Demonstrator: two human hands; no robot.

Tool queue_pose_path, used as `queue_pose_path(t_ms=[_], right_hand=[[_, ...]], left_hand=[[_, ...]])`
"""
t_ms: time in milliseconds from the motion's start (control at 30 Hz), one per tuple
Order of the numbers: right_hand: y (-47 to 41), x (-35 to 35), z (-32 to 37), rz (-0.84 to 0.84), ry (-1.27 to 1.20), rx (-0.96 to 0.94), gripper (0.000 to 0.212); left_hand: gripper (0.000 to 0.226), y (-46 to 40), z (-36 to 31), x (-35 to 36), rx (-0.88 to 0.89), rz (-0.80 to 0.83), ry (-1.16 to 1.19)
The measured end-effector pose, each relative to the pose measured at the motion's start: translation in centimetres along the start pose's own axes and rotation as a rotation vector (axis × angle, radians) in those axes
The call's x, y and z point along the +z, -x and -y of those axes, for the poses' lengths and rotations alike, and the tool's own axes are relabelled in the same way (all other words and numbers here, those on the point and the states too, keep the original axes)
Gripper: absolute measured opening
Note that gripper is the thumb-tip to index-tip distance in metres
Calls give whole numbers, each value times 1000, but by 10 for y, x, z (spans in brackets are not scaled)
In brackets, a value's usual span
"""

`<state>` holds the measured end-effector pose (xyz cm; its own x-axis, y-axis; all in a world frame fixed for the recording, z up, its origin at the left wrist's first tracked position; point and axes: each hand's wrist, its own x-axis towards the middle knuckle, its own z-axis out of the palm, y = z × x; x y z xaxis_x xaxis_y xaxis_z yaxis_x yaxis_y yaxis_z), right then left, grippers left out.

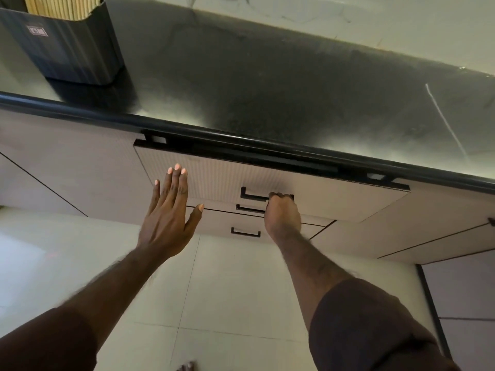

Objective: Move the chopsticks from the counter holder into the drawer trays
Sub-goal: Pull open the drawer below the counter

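Dark polished counter (267, 84) across the upper half, glossy with pale reflections, rounded black edge along its front, light marble-like wall behind. At far upper left on the counter, dark ribbed holder (67, 46), upright, small label on its side, packed with pale wooden chopsticks (59, 6) standing on end, tops cut off by the frame edge. Below the counter edge, pinkish-beige cabinet fronts; top drawer (214, 178) with a finely ribbed face, pulled slightly out from under the counter, black bracket corners visible at both upper ends, dark gap along its top, interior and any trays not visible. Black bar handle (251, 195) near the middle of that drawer face, two more similar handles on the fronts stacked beneath. Right hand (281, 212) clenched over the right end of the top handle, fingers curled round the bar, knuckles up, forearm running down to a dark sleeve at lower right. Left hand (168, 218) empty and released, palm down, fingers straight and close together, thumb spread out to the side, fingertips over the left part of the ribbed drawer face; contact with the face impossible to judge. Left forearm somewhat blurred, dark sleeve at lower left. Pale tiled floor underneath, toes just visible at the bottom edge.
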<state>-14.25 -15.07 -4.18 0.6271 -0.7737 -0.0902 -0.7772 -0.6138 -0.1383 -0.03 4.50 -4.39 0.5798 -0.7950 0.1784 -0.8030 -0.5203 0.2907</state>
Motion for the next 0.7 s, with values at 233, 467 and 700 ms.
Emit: queue_pose_path(t_ms=[233, 467, 700], right_hand=[[86, 7, -6, -29, -45, -6, 24], [164, 15, -9, 9, -78, 5, 31], [250, 29, -20, 14, -184, 6, 31]], left_hand=[[76, 53, -13, -19, 87, -55, 21], [75, 126, -29, -32, 59, -45, 11], [76, 208, -51, -43, 43, -36, -18]])
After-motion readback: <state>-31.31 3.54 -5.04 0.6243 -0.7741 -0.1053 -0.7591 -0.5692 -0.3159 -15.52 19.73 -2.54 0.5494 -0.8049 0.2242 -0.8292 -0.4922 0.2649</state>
